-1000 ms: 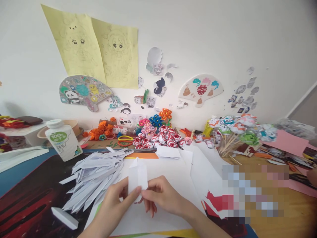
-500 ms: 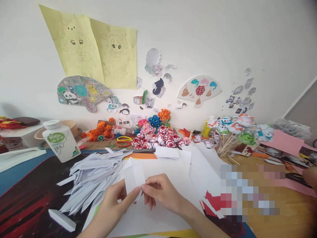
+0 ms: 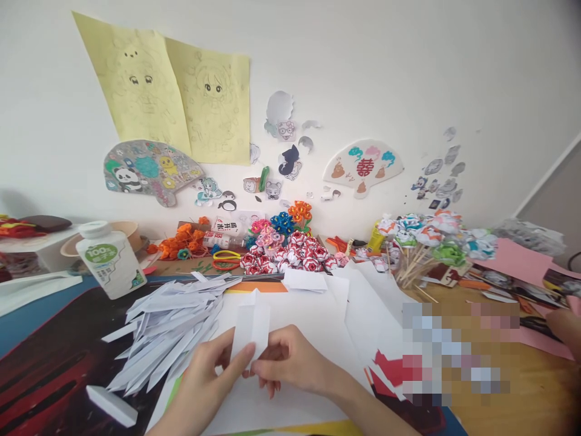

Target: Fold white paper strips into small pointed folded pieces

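Observation:
A small strip of white paper (image 3: 250, 327) with a crease down its length stands upright between my two hands. My left hand (image 3: 213, 369) pinches its lower left part, thumb on the near face. With thumb and fingers closed, my right hand (image 3: 285, 363) grips the lower right edge. Beneath both hands lies a large white sheet (image 3: 299, 393). To the left is a heap of folded white paper strips (image 3: 172, 327), and one folded piece (image 3: 111, 404) lies apart from it, nearer to me.
Behind the sheet are red-and-white paper flowers (image 3: 302, 253) and more flowers on sticks (image 3: 422, 242). A white bottle (image 3: 111, 260) stands at the left. Red paper scraps (image 3: 388, 369) lie right of my forearm. Another person's hand (image 3: 565, 324) shows at the right edge.
The paper has tilted more upright and shifted slightly right. My right hand has slid down and inward along its lower edge, while the left keeps its pinch.

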### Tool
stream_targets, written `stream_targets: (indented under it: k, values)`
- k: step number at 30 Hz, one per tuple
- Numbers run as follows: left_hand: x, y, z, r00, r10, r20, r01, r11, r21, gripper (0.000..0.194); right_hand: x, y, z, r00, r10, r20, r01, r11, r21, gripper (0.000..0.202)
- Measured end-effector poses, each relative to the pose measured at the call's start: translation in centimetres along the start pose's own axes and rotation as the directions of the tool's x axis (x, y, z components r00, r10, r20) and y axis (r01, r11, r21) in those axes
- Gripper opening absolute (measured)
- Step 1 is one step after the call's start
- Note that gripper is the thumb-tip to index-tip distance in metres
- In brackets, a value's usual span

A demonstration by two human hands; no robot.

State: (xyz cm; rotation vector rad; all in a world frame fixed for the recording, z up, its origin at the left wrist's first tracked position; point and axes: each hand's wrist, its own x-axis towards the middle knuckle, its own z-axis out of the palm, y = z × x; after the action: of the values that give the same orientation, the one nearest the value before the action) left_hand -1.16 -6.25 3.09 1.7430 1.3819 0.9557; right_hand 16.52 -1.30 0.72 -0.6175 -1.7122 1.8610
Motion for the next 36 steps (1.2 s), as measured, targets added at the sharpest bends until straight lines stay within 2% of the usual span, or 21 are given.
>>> stream_targets:
  k: [5,11,18,25,36]
  values:
    - [-0.1,-0.4,0.3,1.0,-0.005,0.008,0.005,0.999,0.041,0.033,0.0,0.1,0.2,1.0,-0.023,-0.013,0.023,1.0,-0.014,0.031]
    - [-0.1,-0.8,0.4,0.999,0.023,-0.033,-0.018,0.989,0.144,0.036,0.0,-0.4,0.6,0.999,-0.035,-0.037,0.034,0.999,-0.028,0.027]
    - [-0.2,-0.9,0.6,0.999,0.045,-0.023,-0.041,0.986,0.163,0.035,-0.1,-1.1,0.6,0.998,-0.05,-0.038,0.047,0.997,-0.059,0.014]
    - [-0.3,-0.8,0.6,0.998,0.057,-0.012,-0.053,0.975,0.216,0.036,-0.3,-1.6,0.7,0.997,-0.066,-0.03,0.063,0.994,-0.085,0.015]
    - [-0.2,-0.5,0.5,1.0,0.003,-0.01,-0.001,0.986,0.166,0.035,-0.4,-1.6,0.5,0.999,-0.041,-0.029,0.038,0.992,-0.117,0.017]
